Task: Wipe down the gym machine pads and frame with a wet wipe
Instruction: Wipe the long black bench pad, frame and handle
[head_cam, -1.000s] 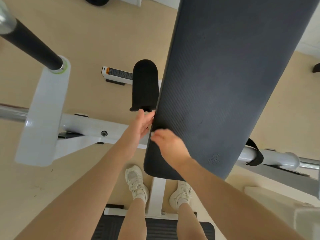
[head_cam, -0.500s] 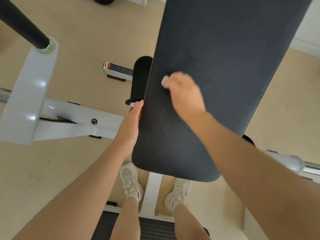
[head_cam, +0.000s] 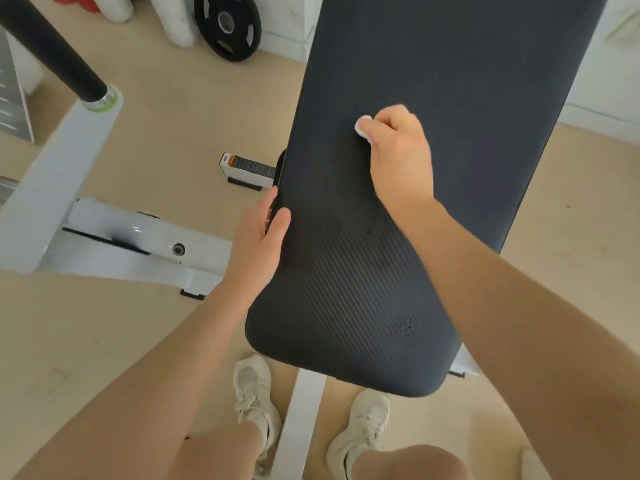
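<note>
Head view: most of the small white wet wipe (head_cam: 363,128) is hidden inside the right hand (head_cam: 398,150), whose curled fingers clench it against the long dark grey ribbed bench pad (head_cam: 346,289); only a crumpled corner shows at the knuckles. That pad has fine diagonal ridges, rounded corners at its near end and a patch of tiny pits close to that end; its far end is cut off by the top edge. The left hand (head_cam: 261,240) grasps the pad's left edge, thumb on top, fingers wrapped under and out of sight. Below, the glossy white metal machine frame (head_cam: 138,244) runs left, with a round bolt head and a black foam-covered bar (head_cam: 52,46) cut off at the corner. A white label plate (head_cam: 247,169) on the floor carries an orange mark and dark print too small to read. A black weight plate (head_cam: 227,26) leans at the wall. Two cream lace-up sneakers (head_cam: 254,393) straddle a white floor rail.
</note>
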The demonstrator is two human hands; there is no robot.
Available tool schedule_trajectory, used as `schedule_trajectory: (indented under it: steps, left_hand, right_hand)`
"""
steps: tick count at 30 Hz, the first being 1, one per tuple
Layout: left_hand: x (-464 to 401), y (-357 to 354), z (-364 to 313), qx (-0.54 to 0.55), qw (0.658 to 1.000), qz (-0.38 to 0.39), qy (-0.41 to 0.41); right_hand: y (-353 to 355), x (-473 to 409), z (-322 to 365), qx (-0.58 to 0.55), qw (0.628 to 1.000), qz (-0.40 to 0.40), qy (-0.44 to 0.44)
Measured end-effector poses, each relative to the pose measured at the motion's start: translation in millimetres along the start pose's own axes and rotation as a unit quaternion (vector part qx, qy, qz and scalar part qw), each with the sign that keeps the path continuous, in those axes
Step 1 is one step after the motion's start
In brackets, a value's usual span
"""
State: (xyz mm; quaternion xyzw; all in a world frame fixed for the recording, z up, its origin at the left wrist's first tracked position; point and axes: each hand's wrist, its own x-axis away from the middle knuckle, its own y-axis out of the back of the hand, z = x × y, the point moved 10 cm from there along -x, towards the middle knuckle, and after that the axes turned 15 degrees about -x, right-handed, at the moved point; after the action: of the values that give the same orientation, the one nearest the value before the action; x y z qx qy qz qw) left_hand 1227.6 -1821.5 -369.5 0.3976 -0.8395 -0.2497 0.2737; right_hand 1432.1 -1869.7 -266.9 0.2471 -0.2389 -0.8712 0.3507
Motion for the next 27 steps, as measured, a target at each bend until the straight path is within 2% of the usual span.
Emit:
schedule_trajectory:
  steps: [1,2,3,4,6,8,9,10,13,14,16,17,19,20,22,25,27]
  left_hand:
    - [-1.8,3.1,-6.4,-0.020,0.999,-0.027,-0.031]
    - [-3.8,4.7,-9.7,-0.033,0.997,-0.049,-0.054]
    - [-4.6,5.5,-8.6,-0.038,0.995,-0.065,-0.061]
    - [-7.3,5.8,-3.0,-0.034,0.994,-0.082,-0.057]
    - [-8.9,7.0,4.6,-0.012,0.993,-0.112,-0.045]
    - [-10.0,5.4,3.7,0.004,0.990,-0.123,-0.069]
    - [-10.6,3.7,2.5,0.009,0.990,-0.118,-0.081]
    - [-11.6,4.2,1.5,0.013,0.989,-0.117,-0.093]
    - [-16.9,6.1,8.5,0.033,0.987,-0.108,-0.118]
    - [-16.7,5.7,9.1,0.033,0.986,-0.103,-0.129]
    - [-15.3,3.6,7.8,0.023,0.985,-0.089,-0.149]
    - [-14.7,2.2,6.7,0.015,0.984,-0.078,-0.157]
    - [-14.4,-0.8,7.0,0.000,0.984,-0.058,-0.166]
    - [-15.3,0.4,8.1,-0.005,0.985,-0.057,-0.163]
    - [-14.0,2.1,7.0,-0.019,0.984,-0.061,-0.168]
    - [-11.6,-3.9,9.5,-0.034,0.984,-0.050,-0.165]
    - [-11.1,-8.5,16.6,-0.023,0.987,-0.040,-0.156]
  right_hand:
    - [-2.1,-7.4,0.9,0.028,0.999,-0.004,0.028]
    - [-7.4,-8.1,2.9,0.000,0.999,-0.004,0.039]
    - [-20.9,-0.1,4.2,0.012,0.998,0.025,0.064]
    - [-31.3,12.4,13.2,0.094,0.988,0.034,0.121]
    - [-47.0,49.4,33.9,0.189,0.946,0.030,0.263]
    - [-79.7,85.7,21.3,0.201,0.932,0.168,0.251]
    - [-90.8,106.4,15.3,0.166,0.928,0.228,0.245]
    - [-92.5,121.1,13.8,0.125,0.928,0.256,0.241]
    - [-78.4,113.8,20.2,0.083,0.936,0.237,0.246]
    - [-66.8,98.2,23.0,0.083,0.943,0.198,0.256]
    - [-21.6,56.1,29.6,0.090,0.958,0.041,0.270]
    - [2.2,34.5,26.8,0.102,0.964,-0.024,0.243]
    - [29.1,2.1,9.0,0.114,0.978,-0.080,0.158]
    - [30.1,-4.6,1.3,0.126,0.979,-0.083,0.141]
    - [8.6,6.2,-1.2,0.160,0.971,-0.053,0.168]
    - [-35.6,60.9,-3.0,0.129,0.968,0.025,0.212]
    - [-44.4,101.4,3.0,0.088,0.965,0.042,0.242]
